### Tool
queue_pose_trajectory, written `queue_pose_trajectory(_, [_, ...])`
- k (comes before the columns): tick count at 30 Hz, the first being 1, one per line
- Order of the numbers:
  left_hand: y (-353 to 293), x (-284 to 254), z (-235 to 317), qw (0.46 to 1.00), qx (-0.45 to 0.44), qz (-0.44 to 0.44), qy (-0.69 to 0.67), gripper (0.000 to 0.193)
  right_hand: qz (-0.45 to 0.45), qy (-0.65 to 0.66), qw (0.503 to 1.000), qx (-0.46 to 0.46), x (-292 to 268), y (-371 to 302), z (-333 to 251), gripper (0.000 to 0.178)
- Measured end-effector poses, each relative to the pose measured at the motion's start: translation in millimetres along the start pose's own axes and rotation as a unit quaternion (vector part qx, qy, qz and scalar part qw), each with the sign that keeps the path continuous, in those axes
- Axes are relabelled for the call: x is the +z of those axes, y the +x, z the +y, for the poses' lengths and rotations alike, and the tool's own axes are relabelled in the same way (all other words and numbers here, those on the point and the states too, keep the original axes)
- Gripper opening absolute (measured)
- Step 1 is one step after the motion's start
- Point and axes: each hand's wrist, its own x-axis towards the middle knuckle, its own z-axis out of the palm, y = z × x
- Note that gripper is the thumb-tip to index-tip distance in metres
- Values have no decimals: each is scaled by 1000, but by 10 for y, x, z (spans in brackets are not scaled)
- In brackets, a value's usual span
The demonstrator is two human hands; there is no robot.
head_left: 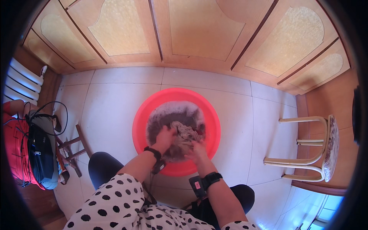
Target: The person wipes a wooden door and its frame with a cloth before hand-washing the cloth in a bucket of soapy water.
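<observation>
A wet, greyish, patterned cloth [185, 131] lies bunched in dark, sudsy water inside a round red basin [138, 128]. My left hand [165, 138] reaches in at the cloth's left side, its fingers against the fabric. Motion blur and the cloth hide whether those fingers grip it. Close by the cloth's lower right edge is my right hand [197, 150], fingers apart and slightly blurred. White foam [174, 107] covers the far part of the water. A patch of dark red shows at the cloth's right side.
The basin stands on pale floor tiles [109, 103] between my knees. Wooden cabinet doors [203, 30] line the far side. To the right, a padded chair [330, 149] lies tipped over. A red and black bag [40, 153] and a small wooden stool frame [78, 143] are at left.
</observation>
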Motion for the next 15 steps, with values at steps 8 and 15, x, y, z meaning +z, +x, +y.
queue_pose_trajectory(8, [102, -209, -96, 991, 33, -73, 103, 28, -28, 51, 997, 48, 43, 144, 261, 53])
queue_pose_trajectory(15, [-377, -1236, 1136, 979, 95, -142, -113, 26, -240, 222, 941, 85, 112, -181, -139, 61])
